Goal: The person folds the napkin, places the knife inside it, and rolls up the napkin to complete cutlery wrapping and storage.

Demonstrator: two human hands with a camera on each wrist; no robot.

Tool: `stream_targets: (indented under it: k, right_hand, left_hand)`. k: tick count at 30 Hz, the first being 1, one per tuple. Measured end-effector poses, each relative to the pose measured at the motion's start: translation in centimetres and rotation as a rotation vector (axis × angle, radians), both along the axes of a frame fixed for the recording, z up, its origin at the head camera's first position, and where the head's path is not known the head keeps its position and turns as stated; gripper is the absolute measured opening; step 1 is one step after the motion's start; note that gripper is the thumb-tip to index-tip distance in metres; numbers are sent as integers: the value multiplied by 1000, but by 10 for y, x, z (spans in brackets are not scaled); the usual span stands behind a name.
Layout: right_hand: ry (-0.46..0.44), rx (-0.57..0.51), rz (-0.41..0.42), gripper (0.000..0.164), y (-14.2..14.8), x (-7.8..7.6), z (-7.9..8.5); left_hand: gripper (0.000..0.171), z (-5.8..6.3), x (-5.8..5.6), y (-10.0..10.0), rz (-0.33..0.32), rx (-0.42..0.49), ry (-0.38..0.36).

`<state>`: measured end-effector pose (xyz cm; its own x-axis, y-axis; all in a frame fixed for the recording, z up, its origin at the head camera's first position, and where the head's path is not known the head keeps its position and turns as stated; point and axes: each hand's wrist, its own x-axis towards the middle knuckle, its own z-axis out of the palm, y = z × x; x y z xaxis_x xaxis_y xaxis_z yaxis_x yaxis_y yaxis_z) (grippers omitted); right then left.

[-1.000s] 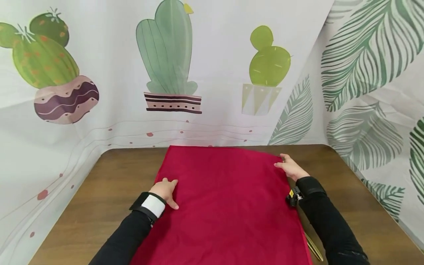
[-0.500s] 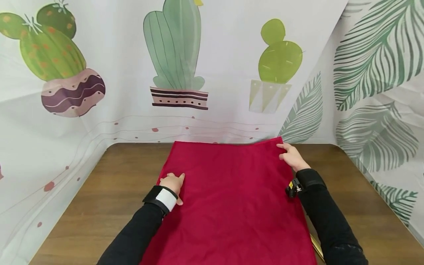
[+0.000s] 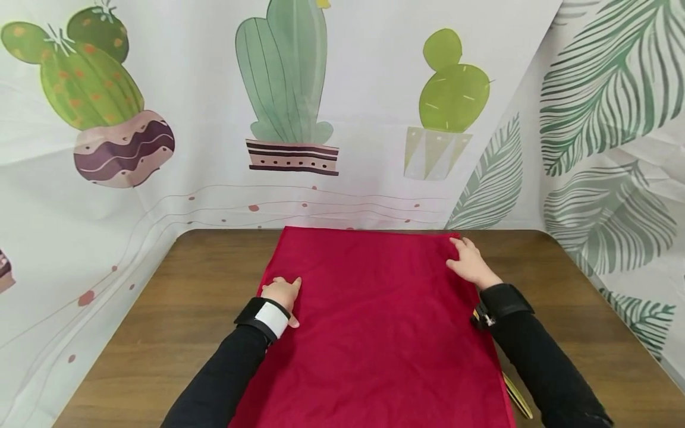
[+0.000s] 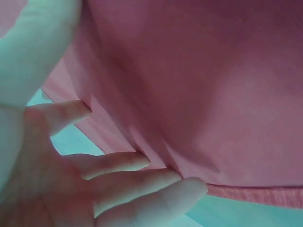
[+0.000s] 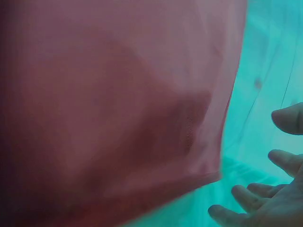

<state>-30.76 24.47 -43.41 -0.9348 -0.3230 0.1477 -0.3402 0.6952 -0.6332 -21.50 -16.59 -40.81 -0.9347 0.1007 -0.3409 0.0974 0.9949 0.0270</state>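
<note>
A red cloth (image 3: 374,327) lies spread over the wooden table, its far edge near the table's back edge. My left hand (image 3: 280,294) rests on the cloth's left side; in the left wrist view, its straight, spread fingers (image 4: 147,201) touch the cloth near the hem. Over at the far right corner of the cloth is my right hand (image 3: 468,263). The right wrist view shows that hand's fingers (image 5: 227,216) extended and apart from the cloth corner (image 5: 208,177), with nothing between them.
The brown wooden table (image 3: 182,297) shows on both sides of the cloth. A slender gold-coloured object (image 3: 517,397) lies by the cloth's right edge, near the right sleeve. Behind the table hangs a white backdrop (image 3: 369,119) printed with cacti and leaves.
The cloth's far right corner rose with my right hand, then came down, and the far edge now runs straighter. My right hand has let go of the corner. The left hand stays on the cloth.
</note>
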Motion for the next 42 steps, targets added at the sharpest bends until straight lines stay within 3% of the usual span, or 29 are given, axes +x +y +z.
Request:
stream_targets:
  k: [3,7,9,11,15,17,21,37,39,42]
  right_hand:
    - [115,269,43,55,-14,42,20]
    - [234,467,177,53,-26,103,26]
    - [170,481,265,60,-29,132,28]
    - [50,481,328,67,-30,153,29]
    - [-160,492,385,76,-30,178,27]
    - [-185,513,390,77,-30,182,25]
    - [-153,529,405,76,-30,181,22]
    - [-144,495,377,75,-21,166,12]
    - [-115,488,372,72,-19,165,12]
    - [17,446,348,58,-13,165,12]
  left_hand:
    - [97,-2,-1,-4,-56,6,29]
    - [85,-5,9,-10,-99,51,49]
    - [79,-5,19,-13,-115,92,41]
    - [78,-3,32,-17,-147,146,33]
    - [88,-4,52,-24,-207,226,-16]
    - [92,-5,58,-27,-215,239,-17]
    - [92,-6,63,-31,-213,247,4]
    - [94,-11,62,-23,-199,206,14]
    - [94,-12,63,-23,-198,209,22]
    - [94,-13,66,-24,-194,214,26]
